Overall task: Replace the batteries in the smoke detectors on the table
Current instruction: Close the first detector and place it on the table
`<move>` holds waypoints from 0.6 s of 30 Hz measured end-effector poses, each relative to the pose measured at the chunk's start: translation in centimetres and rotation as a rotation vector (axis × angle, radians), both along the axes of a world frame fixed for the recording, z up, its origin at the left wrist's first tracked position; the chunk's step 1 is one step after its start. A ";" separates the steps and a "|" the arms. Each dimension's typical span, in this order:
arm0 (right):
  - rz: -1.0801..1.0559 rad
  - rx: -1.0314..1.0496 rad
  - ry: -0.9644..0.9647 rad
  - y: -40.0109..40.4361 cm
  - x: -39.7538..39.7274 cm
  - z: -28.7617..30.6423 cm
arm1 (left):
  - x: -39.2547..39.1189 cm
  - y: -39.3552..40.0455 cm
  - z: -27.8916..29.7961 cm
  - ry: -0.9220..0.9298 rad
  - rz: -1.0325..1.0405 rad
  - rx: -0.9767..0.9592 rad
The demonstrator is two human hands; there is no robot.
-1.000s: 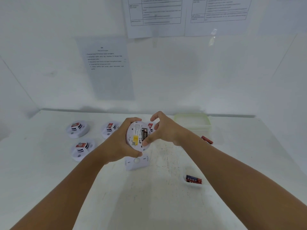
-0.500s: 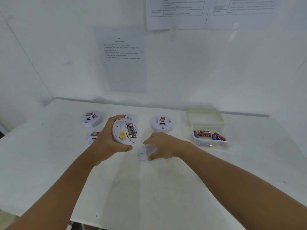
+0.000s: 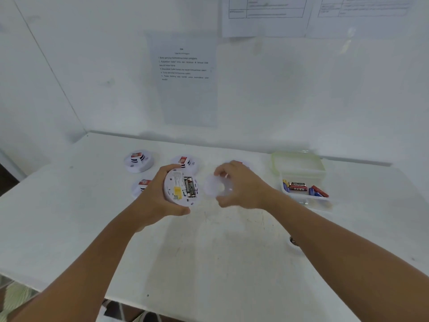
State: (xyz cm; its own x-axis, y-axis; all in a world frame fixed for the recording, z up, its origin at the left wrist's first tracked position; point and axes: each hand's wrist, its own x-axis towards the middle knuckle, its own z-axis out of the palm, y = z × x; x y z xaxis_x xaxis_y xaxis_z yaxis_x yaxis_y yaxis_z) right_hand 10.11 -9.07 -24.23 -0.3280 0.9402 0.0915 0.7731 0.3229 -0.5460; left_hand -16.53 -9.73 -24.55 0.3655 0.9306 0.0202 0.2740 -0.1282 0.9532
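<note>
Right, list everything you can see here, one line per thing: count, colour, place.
table: 1, white, fills the lower frame
held smoke detector: 1, white, back side up with its battery bay open and batteries showing, in the left hand
round cover: 1, white, blurred, in the right hand
other smoke detectors: 4, white with red labels, at the table's back left and centre, one mostly hidden behind the right hand
clear container: 1, right of the hands
loose batteries: several, black, red and blue, inside the container
pale green lid: 1, behind the container
printed sheets: 3, white, on the wall
left hand: 1, gripping the detector
right hand: 1, holding the cover
</note>
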 end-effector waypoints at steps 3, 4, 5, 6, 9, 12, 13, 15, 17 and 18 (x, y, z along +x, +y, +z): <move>0.087 0.051 0.156 -0.5 -1.3 1.8 | 0.8 0.2 0.4 0.004 -0.069 -0.036; 0.124 0.059 0.164 -0.7 -2.0 2.2 | 1.1 0.2 0.7 -0.004 -0.105 -0.044; 0.156 0.067 0.167 -0.8 -2.6 2.5 | 1.4 0.3 0.9 -0.011 -0.144 -0.042; 0.176 0.070 0.163 -0.9 -3.1 2.7 | 1.7 0.3 1.1 -0.012 -0.180 -0.033; 0.193 0.088 0.107 -0.9 -3.6 2.9 | 2.0 0.5 1.6 -0.031 -0.225 -0.014; 0.180 0.080 0.106 -0.8 -3.5 3.1 | 1.8 0.7 1.7 -0.037 -0.243 -0.017; 0.173 0.071 0.107 -0.7 -3.5 3.1 | 1.7 0.8 1.7 -0.033 -0.249 -0.022; 0.161 0.062 0.085 -0.5 -3.6 3.1 | 1.5 1.1 1.5 -0.024 -0.254 -0.041; 0.145 0.065 0.070 -0.3 -3.7 3.1 | 1.3 1.4 1.4 -0.027 -0.259 -0.066; 0.139 0.069 0.070 -0.2 -3.8 3.1 | 1.2 1.5 1.3 -0.029 -0.263 -0.075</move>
State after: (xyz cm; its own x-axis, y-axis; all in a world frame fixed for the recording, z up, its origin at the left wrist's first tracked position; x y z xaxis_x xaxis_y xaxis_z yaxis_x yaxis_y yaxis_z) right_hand 6.31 -9.24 -21.11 -0.4450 0.8770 0.1813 0.6791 0.4624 -0.5701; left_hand -15.34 -8.21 -23.23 0.5950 0.8031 -0.0312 0.2127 -0.1199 0.9697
